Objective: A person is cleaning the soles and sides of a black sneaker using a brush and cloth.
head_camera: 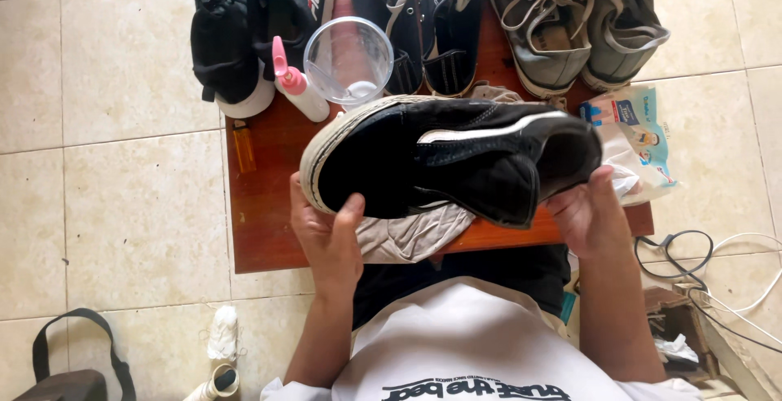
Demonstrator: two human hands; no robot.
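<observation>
Both grips hold black shoe [456, 157] — left hand [330, 238] toe, right hand [586, 214] heel.

Just one view here, a head cam that looked nearly straight down. It sat pretty close above the low wooden table [269, 205], lap at the bottom edge.

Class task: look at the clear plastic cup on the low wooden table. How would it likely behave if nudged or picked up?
The clear cup looks thin-walled and nearly empty, so probably light and easily tipped. It stands close between the pink-capped bottle and dark shoes, so a nudge might knock it against them.
</observation>
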